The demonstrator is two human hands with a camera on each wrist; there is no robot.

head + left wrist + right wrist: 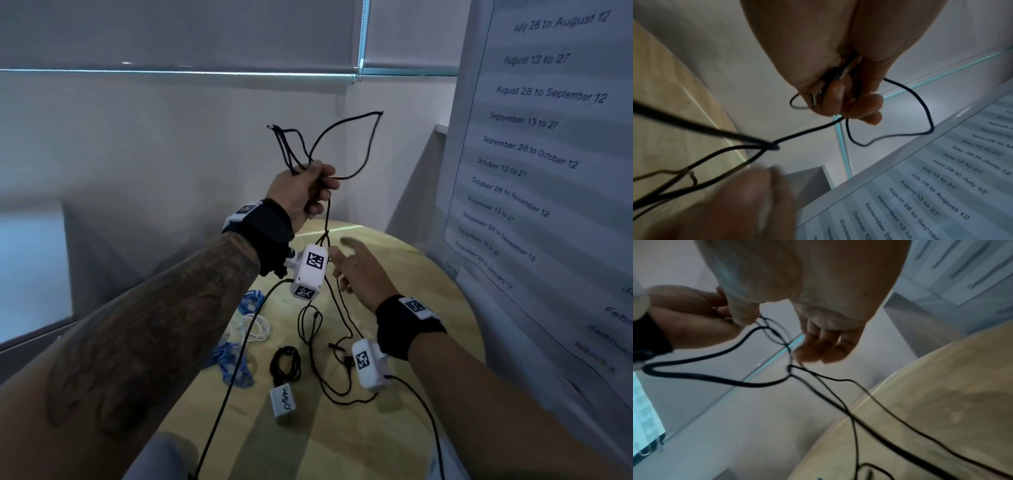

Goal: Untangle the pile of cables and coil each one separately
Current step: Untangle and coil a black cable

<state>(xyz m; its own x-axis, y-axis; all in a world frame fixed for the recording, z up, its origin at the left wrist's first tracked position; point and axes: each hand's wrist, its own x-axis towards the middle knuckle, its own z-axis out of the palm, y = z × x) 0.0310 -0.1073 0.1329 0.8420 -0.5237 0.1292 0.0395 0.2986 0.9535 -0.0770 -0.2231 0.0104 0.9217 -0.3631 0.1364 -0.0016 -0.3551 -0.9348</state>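
My left hand (308, 190) is raised above the round table and grips a bunch of thin black cable (329, 144), whose loops stick up above the fist. From the fist the black strands (327, 219) hang down to a knot and trail onto the table. In the left wrist view the curled fingers (840, 97) hold the cable, and the knot (773, 146) shows below. My right hand (356, 270) hovers just right of the hanging strands, fingers loosely spread and holding nothing. The right wrist view shows its fingertips (818, 350) right beside the strands (791, 369).
On the wooden table (428, 274) lie a coiled black cable (286, 363), a white charger block (283, 401), a white cable (253, 327) and blue cables (233, 363). A board with a date list (534, 154) stands close on the right. A wall is behind.
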